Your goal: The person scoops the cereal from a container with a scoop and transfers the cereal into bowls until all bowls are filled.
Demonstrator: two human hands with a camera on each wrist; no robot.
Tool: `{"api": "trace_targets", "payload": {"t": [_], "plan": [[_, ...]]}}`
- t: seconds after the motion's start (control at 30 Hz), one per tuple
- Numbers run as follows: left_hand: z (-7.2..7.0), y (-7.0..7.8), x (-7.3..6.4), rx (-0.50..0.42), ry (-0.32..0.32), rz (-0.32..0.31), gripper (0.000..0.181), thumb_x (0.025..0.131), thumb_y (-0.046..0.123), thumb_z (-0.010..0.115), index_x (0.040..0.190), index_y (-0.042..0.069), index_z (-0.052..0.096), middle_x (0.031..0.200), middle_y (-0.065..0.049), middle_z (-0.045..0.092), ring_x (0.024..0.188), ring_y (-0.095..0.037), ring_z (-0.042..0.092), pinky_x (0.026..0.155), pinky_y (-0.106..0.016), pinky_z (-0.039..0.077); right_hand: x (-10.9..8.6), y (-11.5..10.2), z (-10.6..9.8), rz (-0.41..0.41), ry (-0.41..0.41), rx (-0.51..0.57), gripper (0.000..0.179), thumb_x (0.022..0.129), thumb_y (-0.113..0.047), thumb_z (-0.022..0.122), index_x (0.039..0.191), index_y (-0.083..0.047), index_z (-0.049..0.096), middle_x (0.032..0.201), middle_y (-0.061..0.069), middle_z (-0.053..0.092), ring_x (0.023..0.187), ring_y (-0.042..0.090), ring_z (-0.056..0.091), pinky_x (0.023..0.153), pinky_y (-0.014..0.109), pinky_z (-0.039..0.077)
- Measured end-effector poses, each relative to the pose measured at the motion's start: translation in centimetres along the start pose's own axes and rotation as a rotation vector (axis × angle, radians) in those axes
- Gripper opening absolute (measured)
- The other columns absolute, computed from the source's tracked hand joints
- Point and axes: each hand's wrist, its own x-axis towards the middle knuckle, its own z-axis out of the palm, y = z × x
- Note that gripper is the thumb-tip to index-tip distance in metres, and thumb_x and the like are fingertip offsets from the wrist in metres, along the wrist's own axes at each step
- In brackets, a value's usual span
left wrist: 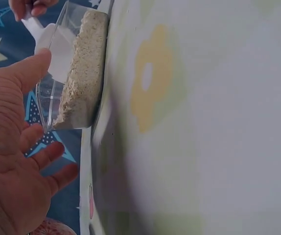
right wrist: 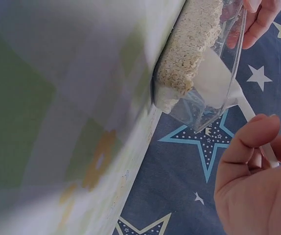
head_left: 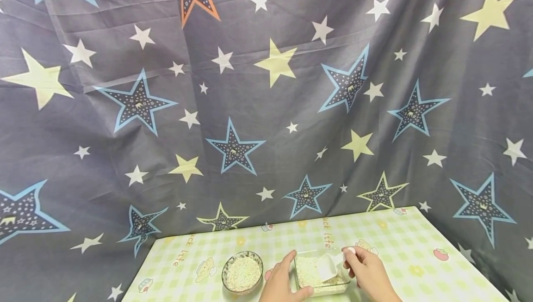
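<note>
A clear rectangular container (head_left: 331,289) holds pale oat-like flakes (left wrist: 83,68). My right hand (head_left: 368,272) pinches the handle of a white scoop (head_left: 327,268) between thumb and fingers. The scoop's head dips into the container, its edge down among the flakes, as the right wrist view (right wrist: 211,78) also shows. At the container's left side is my left hand (head_left: 283,283), thumb at the rim and the other fingers spread loosely. In the left wrist view that hand (left wrist: 13,127) grips nothing.
Left of my left hand stands a patterned glass bowl (head_left: 225,284) filled with similar flakes. A green-and-white checked cloth (head_left: 399,246) with printed pictures covers the table. Behind the table hangs a grey curtain (head_left: 258,103) printed with stars.
</note>
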Motion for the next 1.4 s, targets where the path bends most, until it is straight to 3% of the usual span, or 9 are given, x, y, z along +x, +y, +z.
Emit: {"api": "trace_targets", "payload": {"t": [0.2,0.43,0.63,0.77,0.87,0.97,1.07,1.2,1.4], "plan": [[0.1,-0.1,0.4,-0.057,-0.031,-0.034,0.103,0.081,0.054,0.089,0.162,0.011,0.042,0.145,-0.02,0.066,0.13,-0.045,0.063,0.108,-0.081,0.039,0.3,0.5,0.0,0.028,0.014,0.047,0.034,0.112,-0.029,0.054,0.125,-0.003,0.073,0.082,0.004,0.07,0.063,0.019,0.059,0.045,0.03,0.046],[0.1,-0.1,0.5,-0.087,-0.035,-0.062,0.105,0.079,0.052,0.091,0.162,0.011,0.041,0.145,-0.021,0.065,0.133,-0.047,0.061,0.112,-0.084,0.031,0.5,0.9,0.0,0.036,0.031,0.106,0.038,0.114,-0.032,0.051,0.129,-0.003,0.071,0.084,0.003,0.071,0.064,0.018,0.06,0.045,0.029,0.046],[0.0,-0.1,0.8,-0.102,-0.044,-0.083,0.107,0.079,0.051,0.093,0.162,0.011,0.041,0.15,-0.02,0.062,0.135,-0.046,0.061,0.112,-0.086,0.028,0.9,1.2,0.5,0.052,0.013,0.158,0.038,0.113,-0.029,0.051,0.129,-0.001,0.071,0.085,0.006,0.072,0.062,0.015,0.058,0.046,0.027,0.046],[-0.1,0.0,0.8,-0.132,-0.06,-0.082,0.106,0.08,0.049,0.093,0.163,0.01,0.04,0.157,-0.019,0.056,0.13,-0.044,0.064,0.11,-0.086,0.031,1.0,1.3,0.8,0.068,0.012,0.156,0.037,0.113,-0.03,0.052,0.125,-0.001,0.072,0.08,0.003,0.071,0.06,0.014,0.055,0.046,0.027,0.046],[-0.1,-0.2,0.9,-0.14,-0.072,-0.079,0.106,0.08,0.05,0.093,0.163,0.009,0.04,0.155,-0.017,0.058,0.118,-0.036,0.069,0.104,-0.075,0.046,0.9,1.4,1.0,0.073,0.005,0.15,0.036,0.112,-0.029,0.053,0.12,0.0,0.073,0.076,0.002,0.069,0.057,0.013,0.051,0.045,0.026,0.044],[0.1,-0.3,1.0,-0.137,-0.08,-0.091,0.106,0.08,0.051,0.093,0.163,0.011,0.04,0.145,-0.009,0.065,0.103,-0.021,0.067,0.092,-0.056,0.055,0.8,1.5,1.0,0.085,-0.01,0.167,0.035,0.112,-0.025,0.052,0.119,0.001,0.073,0.074,0.001,0.068,0.053,0.012,0.047,0.043,0.025,0.039],[0.2,-0.2,1.0,-0.152,-0.091,-0.117,0.107,0.079,0.051,0.093,0.163,0.012,0.04,0.119,-0.001,0.069,0.09,-0.011,0.059,0.083,-0.041,0.05,0.6,1.6,0.9,0.088,-0.042,0.188,0.035,0.111,-0.022,0.052,0.122,0.004,0.072,0.076,0.001,0.07,0.051,0.01,0.047,0.042,0.022,0.034],[0.3,0.0,0.9,-0.172,-0.09,-0.136,0.107,0.079,0.05,0.094,0.164,0.014,0.04,0.09,0.002,0.061,0.078,-0.008,0.051,0.083,-0.038,0.042,0.2,1.7,0.8,0.084,-0.096,0.174,0.038,0.111,-0.023,0.052,0.123,0.008,0.07,0.08,0.001,0.073,0.05,0.009,0.049,0.042,0.02,0.033],[0.3,-0.1,0.9,-0.201,-0.087,-0.131,0.106,0.08,0.048,0.094,0.164,0.013,0.039,0.086,0.001,0.06,0.074,-0.007,0.05,0.073,-0.028,0.043,-0.1,1.9,0.6,0.091,-0.13,0.148,0.039,0.11,-0.029,0.054,0.111,0.005,0.074,0.076,0.001,0.072,0.048,0.007,0.044,0.042,0.019,0.033]]}}
